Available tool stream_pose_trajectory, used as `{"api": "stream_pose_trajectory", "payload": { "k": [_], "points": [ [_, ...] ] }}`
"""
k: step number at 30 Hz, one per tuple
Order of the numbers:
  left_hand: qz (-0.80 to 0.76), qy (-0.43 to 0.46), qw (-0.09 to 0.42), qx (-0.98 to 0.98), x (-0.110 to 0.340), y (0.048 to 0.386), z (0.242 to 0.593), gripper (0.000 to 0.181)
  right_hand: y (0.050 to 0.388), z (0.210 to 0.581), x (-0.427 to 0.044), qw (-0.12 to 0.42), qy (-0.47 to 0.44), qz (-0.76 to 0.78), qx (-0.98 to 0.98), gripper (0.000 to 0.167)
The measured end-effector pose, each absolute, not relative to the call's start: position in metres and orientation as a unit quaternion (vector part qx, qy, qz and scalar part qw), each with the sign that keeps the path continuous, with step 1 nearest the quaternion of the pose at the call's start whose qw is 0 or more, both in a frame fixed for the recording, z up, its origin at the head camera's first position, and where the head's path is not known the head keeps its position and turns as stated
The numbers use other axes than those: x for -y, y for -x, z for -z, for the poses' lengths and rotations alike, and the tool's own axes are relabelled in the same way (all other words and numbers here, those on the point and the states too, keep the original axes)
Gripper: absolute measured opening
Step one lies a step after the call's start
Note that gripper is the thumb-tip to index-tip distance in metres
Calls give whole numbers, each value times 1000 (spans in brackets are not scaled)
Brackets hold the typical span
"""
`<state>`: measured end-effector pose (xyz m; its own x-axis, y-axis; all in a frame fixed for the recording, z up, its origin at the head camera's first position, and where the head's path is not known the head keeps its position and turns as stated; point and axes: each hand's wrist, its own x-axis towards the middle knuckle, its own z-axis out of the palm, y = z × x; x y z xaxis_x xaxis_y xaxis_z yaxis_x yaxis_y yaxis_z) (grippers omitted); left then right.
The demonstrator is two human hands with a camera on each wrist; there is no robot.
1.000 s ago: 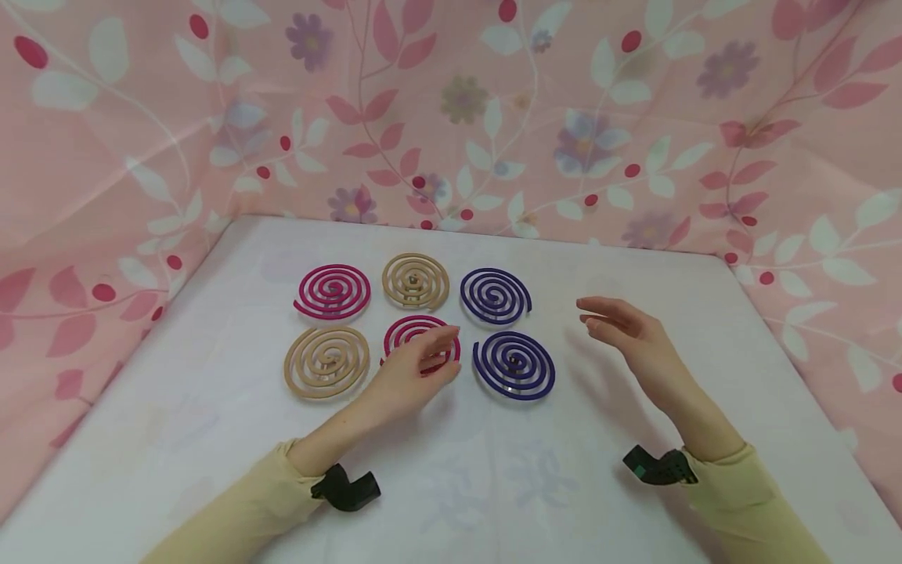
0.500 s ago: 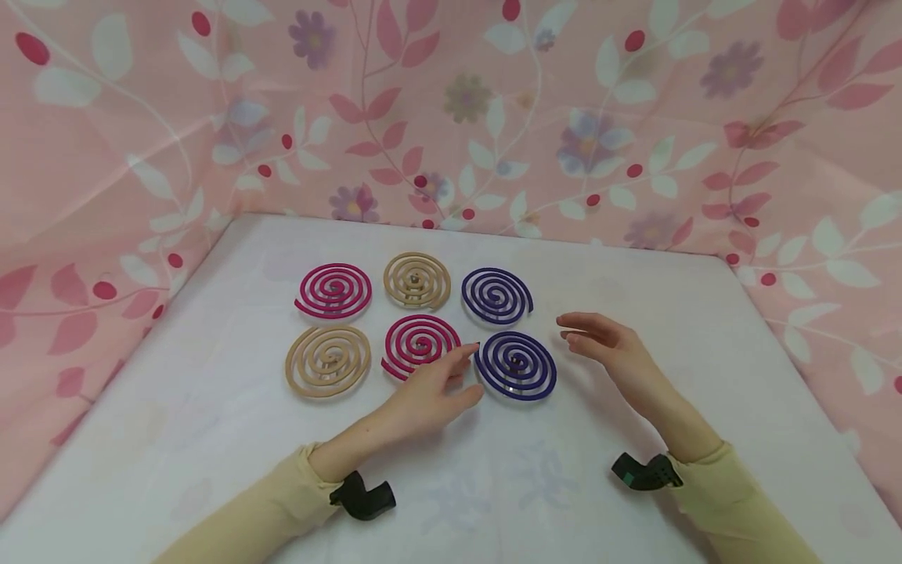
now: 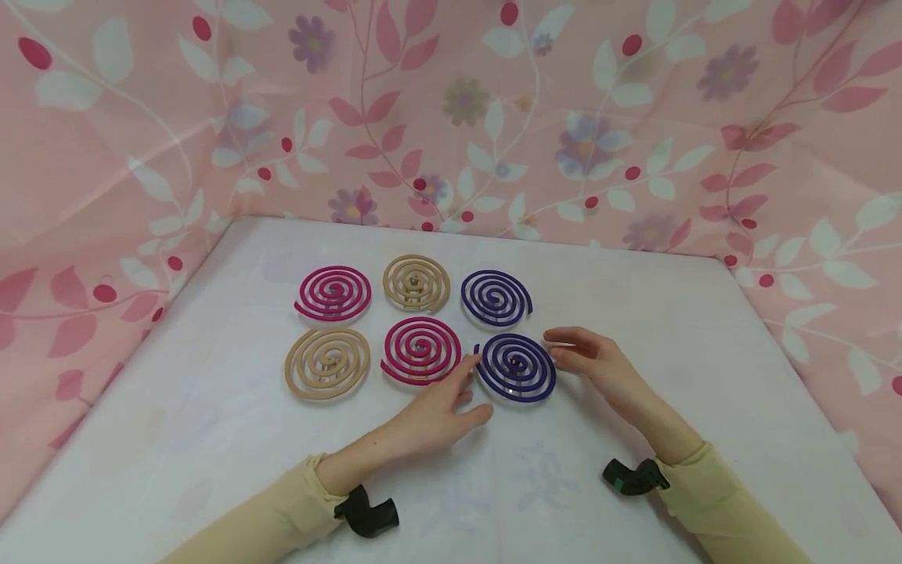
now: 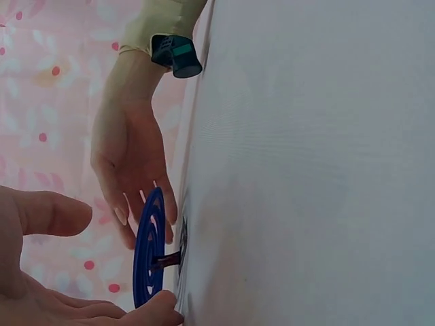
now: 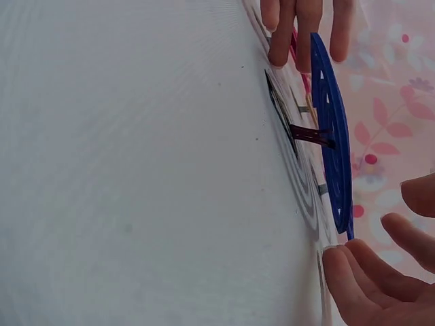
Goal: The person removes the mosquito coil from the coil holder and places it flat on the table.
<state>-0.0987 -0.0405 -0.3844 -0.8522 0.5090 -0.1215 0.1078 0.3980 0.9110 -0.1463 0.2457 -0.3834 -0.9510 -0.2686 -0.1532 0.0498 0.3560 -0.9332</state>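
A dark blue spiral coil [image 3: 515, 367] lies raised on a small stand between the two hands. At its left edge is the left hand [image 3: 437, 415], thumb apart from the fingers. The right hand [image 3: 599, 364] is at its right edge, fingers slightly bent, holding nothing. In the left wrist view the coil [image 4: 148, 261] stands off the surface on a dark support, and the right hand [image 4: 136, 149] is beyond it. The right wrist view shows the same coil [image 5: 331, 136] between both hands' fingers. Whether any fingertip touches it, I cannot tell.
A second blue coil [image 3: 496, 298] lies behind. To the left are two magenta coils [image 3: 421, 350], [image 3: 334, 293] and two tan coils [image 3: 416, 283], [image 3: 327, 363]. A white cloth [image 3: 211, 470] covers the table, with pink floral fabric [image 3: 451, 117] around it.
The right hand has moved left and nearer to the front blue coil. The left hand has moved right, from over the front magenta coil to the blue coil's left edge. The coils have not moved.
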Motion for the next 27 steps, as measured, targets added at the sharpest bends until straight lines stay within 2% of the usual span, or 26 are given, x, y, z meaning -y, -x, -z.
{"api": "stream_pose_trajectory", "payload": {
  "k": [27],
  "points": [
    [-631, -178, 180, -734, 37, 101, 401, 70, 147, 390, -246, 151, 73, 574, -802, 41]
  ]
}}
